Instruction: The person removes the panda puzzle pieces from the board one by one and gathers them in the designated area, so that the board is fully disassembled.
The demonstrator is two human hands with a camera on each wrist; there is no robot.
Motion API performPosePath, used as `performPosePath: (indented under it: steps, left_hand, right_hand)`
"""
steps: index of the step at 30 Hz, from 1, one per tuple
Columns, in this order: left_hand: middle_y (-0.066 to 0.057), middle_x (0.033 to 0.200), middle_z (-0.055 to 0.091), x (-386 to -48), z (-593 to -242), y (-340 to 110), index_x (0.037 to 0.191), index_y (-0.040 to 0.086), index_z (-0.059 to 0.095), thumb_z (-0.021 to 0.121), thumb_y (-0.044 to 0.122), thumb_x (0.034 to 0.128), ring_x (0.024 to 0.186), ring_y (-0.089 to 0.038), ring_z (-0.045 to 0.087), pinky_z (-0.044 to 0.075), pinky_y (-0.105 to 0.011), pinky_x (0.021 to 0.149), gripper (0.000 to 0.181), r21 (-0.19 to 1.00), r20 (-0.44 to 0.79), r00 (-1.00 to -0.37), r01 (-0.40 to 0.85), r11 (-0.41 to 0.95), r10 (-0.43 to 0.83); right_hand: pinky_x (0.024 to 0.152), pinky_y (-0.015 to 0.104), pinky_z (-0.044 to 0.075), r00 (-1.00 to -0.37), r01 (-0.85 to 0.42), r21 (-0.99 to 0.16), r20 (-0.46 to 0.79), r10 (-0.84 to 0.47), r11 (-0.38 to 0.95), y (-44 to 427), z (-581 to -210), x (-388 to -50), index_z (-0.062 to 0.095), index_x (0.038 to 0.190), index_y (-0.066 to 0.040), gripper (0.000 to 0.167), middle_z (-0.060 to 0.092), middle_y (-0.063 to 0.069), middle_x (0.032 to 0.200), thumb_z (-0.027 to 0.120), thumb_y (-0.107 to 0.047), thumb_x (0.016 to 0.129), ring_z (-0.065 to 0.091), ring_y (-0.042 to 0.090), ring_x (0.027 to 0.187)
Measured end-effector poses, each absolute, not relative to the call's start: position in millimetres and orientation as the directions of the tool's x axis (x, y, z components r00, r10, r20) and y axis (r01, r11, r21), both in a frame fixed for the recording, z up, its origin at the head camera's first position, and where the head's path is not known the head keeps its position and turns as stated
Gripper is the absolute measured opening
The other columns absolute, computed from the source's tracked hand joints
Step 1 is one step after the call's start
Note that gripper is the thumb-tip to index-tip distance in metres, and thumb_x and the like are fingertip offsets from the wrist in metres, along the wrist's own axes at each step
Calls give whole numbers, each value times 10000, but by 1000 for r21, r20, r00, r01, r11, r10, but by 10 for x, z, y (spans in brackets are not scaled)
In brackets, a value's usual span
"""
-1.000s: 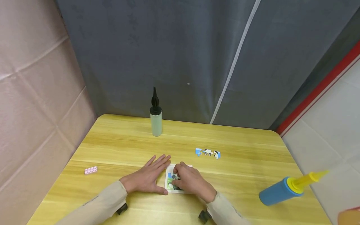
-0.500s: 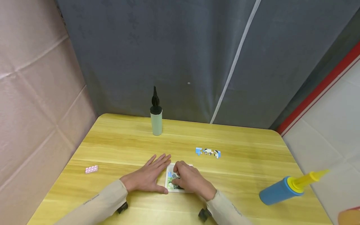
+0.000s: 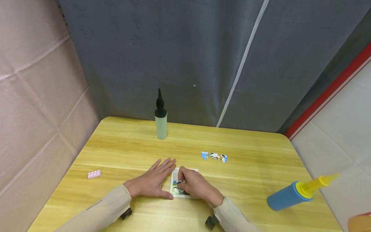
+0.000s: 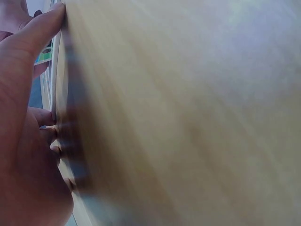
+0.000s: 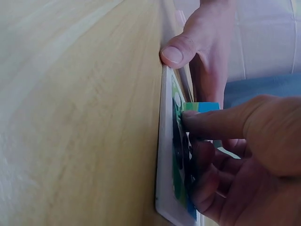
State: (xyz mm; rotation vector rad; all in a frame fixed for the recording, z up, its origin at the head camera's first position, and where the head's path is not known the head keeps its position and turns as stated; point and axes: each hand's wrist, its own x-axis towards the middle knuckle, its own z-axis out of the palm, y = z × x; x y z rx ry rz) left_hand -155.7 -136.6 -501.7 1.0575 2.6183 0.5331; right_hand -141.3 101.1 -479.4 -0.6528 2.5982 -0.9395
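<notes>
Puzzle tray: white-rimmed tray (image 5: 164, 165), lying flat about midway between the left and right edges of the desk (image 3: 130, 141), well apart from the far edge.
Tray direction: left rim points toward the far edge, leaning slightly right; far rim roughly parallel to the desk's far edge. Long axis cannot be told, the right side being covered.
Puzzle section: green-and-blue section (image 5: 204, 106), raised off the tray, green end toward the tray, blue end pointing away from it. Single piece or several joined, cannot tell.
Right hand: right hand (image 3: 197, 186) over the tray, thumb and fingers bent, pinching the section.
Left hand: left hand (image 3: 149, 186) flat, fingers straight and spread; thumb touching the tray at its near left corner, index fingertip just beside the far left corner.
Loose pieces: three puzzle pieces (image 3: 214, 156) beyond the tray to its right, in a row running left to right.
Pink block: studded block (image 3: 94, 174) near the left edge, long axis left to right, right end slightly farther off.
Green pump: black-topped pump (image 3: 161, 127), upright near the far edge.
Blue pump: blue pump (image 3: 287, 197) near the right edge, yellow nozzle pointing toward that edge.
</notes>
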Motion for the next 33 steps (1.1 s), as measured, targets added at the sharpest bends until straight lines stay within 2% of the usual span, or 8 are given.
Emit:
performPosePath:
  steps: [9, 14, 18, 25, 29, 33]
  left_hand:
    - [-100, 1821, 100, -1559, -5009, -1366, 1689, 39, 255, 675, 786, 876, 1697, -336, 97, 48, -622, 1375, 1182, 434, -107, -699, 607, 665, 707]
    - [-107, 1820, 109, -1551, -5015, -1366, 1687, 33, 259, 683, 777, 875, 1696, -343, 104, 57, -627, 1373, 1180, 437, -105, -699, 607, 664, 708]
    - [-114, 1819, 115, -1546, -5018, -1361, 1685, 26, 260, 680, 774, 880, 1695, -348, 107, 55, -631, 1372, 1177, 438, -102, -695, 611, 659, 712]
    - [-121, 1815, 130, -1544, -5021, -1360, 1681, 23, 272, 689, 778, 866, 1692, -358, 118, 63, -630, 1370, 1187, 435, -100, -699, 610, 663, 708]
    - [-117, 1816, 127, -1548, -5022, -1358, 1684, 29, 264, 685, 782, 866, 1693, -352, 115, 65, -623, 1373, 1189, 432, -100, -702, 608, 666, 706]
    - [-142, 1810, 140, -1548, -5019, -1352, 1676, 11, 274, 690, 769, 870, 1686, -377, 134, 80, -643, 1364, 1182, 424, -84, -696, 623, 657, 713]
  right_hand:
    - [627, 191, 444, -831, -341, -700, -87, -549, 627, 1053, -4836, -1441, 657, 996, -162, 103, 620, -85, 829, 754, -132, 976, 497, 10, 689]
    - [621, 187, 474, -832, -312, -742, -88, -548, 593, 1091, -4842, -1446, 691, 1031, -139, 25, 659, -64, 837, 709, -143, 1015, 511, 3, 673]
    - [589, 195, 463, -853, -275, -764, -86, -515, 583, 1148, -4803, -1458, 709, 1061, -145, 38, 663, -44, 816, 694, -170, 1037, 494, 23, 633]
    - [575, 201, 447, -903, -249, -748, -51, -427, 615, 1337, -4738, -1550, 728, 1101, -140, 76, 699, -30, 945, 670, -159, 1055, 505, 54, 667]
    - [543, 202, 450, -931, -217, -740, -38, -362, 636, 1483, -4718, -1603, 729, 1097, -140, 76, 703, -16, 951, 666, -145, 1055, 505, 55, 630]
    - [584, 208, 454, -954, -179, -743, -29, -298, 645, 1638, -4718, -1661, 727, 1079, -128, 63, 697, 5, 953, 683, -113, 1037, 509, 79, 650]
